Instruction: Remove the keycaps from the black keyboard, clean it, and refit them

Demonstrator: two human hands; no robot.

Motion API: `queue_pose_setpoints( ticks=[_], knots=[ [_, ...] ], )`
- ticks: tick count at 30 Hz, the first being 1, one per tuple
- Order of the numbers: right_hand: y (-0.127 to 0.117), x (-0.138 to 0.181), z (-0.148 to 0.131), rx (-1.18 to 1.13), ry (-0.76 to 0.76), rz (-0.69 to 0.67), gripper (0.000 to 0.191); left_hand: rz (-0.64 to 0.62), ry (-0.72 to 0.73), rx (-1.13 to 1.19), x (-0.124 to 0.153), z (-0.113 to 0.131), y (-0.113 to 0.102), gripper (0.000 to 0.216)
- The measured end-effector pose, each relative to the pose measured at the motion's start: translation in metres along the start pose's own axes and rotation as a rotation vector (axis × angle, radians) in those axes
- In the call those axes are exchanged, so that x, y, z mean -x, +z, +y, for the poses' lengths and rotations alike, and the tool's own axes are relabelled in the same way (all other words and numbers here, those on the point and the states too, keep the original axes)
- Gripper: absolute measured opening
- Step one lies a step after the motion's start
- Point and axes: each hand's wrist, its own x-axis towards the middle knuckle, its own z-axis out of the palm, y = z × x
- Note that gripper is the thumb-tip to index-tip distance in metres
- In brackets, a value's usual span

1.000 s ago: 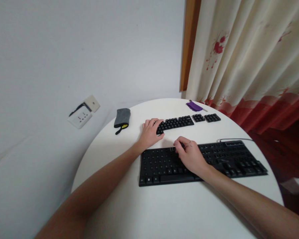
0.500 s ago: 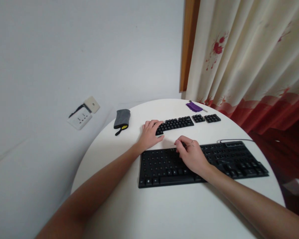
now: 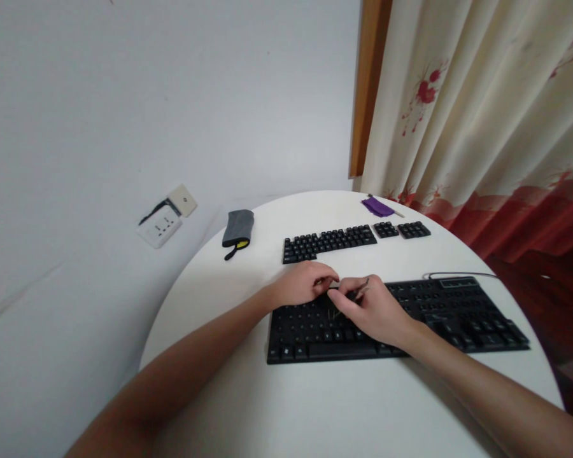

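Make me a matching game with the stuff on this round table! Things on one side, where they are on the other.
Things:
1. keyboard
2. grey pouch
3. purple cloth
4. rows of loose keys

Places:
A. far edge of the table, by the curtain
B. under both hands, left hand and right hand
C. left side of the table, near the wall
D. middle of the table, just beyond the hands

Pairs: 1-B, 2-C, 3-A, 4-D
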Motion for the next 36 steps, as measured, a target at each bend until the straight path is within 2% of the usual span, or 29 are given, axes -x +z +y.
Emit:
queue_pose_setpoints(
  ticks=[2,6,13,19,24,31,33,36],
  knots=[
    [0.001,0.003,-0.004,0.035,-0.034,-0.067,0.037,-0.065,0.041,-0.009,0.001,0.001,0.003,0.024],
    [0.004,0.007,-0.006,0.110,-0.059,-0.154,0.037,-0.054,0.019,-0.035,0.003,-0.005,0.009,0.024],
    [0.008,0.005,-0.002,0.155,-0.058,-0.190,0.037,-0.060,0.030,-0.051,0.002,-0.007,0.010,0.024],
    [0.010,0.006,-0.005,0.255,-0.097,-0.318,0.034,-0.096,0.023,-0.080,0.001,-0.006,0.009,0.025],
    [0.012,0.007,-0.007,0.303,-0.134,-0.304,0.033,-0.102,0.014,-0.078,0.001,-0.007,0.009,0.024],
    [0.006,0.001,0.008,-0.008,0.040,-0.387,0.027,-0.095,0.014,-0.076,0.001,-0.005,0.009,0.022],
    [0.008,0.002,0.005,0.063,0.017,-0.356,0.029,-0.098,0.014,-0.068,0.000,-0.005,0.009,0.022],
    [0.016,0.008,-0.003,0.313,-0.057,-0.240,0.036,-0.103,0.019,-0.066,0.000,-0.006,0.009,0.024]
  ],
)
